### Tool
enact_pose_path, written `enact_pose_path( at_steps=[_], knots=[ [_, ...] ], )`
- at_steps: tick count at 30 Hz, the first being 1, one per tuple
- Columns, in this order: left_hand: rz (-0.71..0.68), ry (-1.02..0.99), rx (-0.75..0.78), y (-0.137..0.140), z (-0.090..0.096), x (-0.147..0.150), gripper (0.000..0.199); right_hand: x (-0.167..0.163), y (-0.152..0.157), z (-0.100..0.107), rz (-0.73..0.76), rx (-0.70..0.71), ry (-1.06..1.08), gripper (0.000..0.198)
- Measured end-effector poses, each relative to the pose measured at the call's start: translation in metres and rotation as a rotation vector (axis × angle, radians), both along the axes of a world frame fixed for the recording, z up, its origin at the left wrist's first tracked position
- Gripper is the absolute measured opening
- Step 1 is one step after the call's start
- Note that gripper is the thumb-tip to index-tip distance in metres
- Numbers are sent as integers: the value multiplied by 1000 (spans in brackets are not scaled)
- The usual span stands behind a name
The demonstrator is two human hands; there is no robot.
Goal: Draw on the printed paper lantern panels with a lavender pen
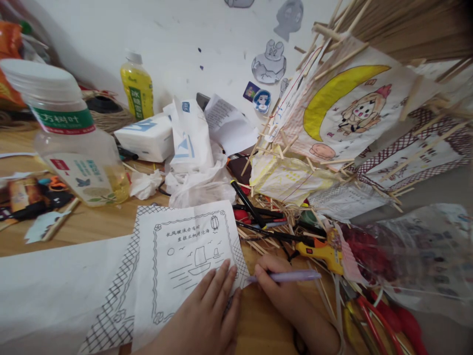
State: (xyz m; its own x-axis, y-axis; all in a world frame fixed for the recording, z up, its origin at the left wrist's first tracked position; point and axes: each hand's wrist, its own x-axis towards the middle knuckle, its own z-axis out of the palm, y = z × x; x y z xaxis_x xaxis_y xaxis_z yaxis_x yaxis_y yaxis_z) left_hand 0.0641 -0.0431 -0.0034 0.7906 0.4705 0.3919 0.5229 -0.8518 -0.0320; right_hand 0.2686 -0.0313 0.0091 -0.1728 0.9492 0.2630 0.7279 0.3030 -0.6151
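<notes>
A white sheet with a line drawing (pixel 185 286) lies on the table; it shows sailing boats, birds, a lantern and handwritten characters inside a wavy border. My left hand (pixel 207 305) rests flat on its lower right part, fingers stretched out. In my right hand (pixel 277 291) is a light purple pen (pixel 299 276), its tip at the sheet's right edge. Whether the tip touches the paper I cannot tell. Beneath this sheet lies a larger paper with a cross-hatched border (pixel 111 301), partly covered, its blank side (pixel 48 286) reaching left.
Behind the sheet stand a large plastic bottle (pixel 74 148), a yellow drink bottle (pixel 136 86) and tissue packs (pixel 148 138). To the right are black markers (pixel 247 203), a yellow glue gun (pixel 321 254), red-handled scissors (pixel 377 320) and a stick-framed paper lantern (pixel 332 108).
</notes>
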Motion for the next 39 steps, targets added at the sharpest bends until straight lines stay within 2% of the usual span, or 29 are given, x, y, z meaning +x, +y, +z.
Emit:
enact_pose_path(
  at_steps=[21,27,39],
  knots=[
    [-13,7,39,1,-1,0,42,0,3,-4,-104,-22,77,30],
    [-2,22,-5,0,1,0,42,-1,4,-5,-128,-11,65,31],
    [-6,23,1,0,-1,1,42,-2,5,-4,-162,-38,138,31]
  ],
)
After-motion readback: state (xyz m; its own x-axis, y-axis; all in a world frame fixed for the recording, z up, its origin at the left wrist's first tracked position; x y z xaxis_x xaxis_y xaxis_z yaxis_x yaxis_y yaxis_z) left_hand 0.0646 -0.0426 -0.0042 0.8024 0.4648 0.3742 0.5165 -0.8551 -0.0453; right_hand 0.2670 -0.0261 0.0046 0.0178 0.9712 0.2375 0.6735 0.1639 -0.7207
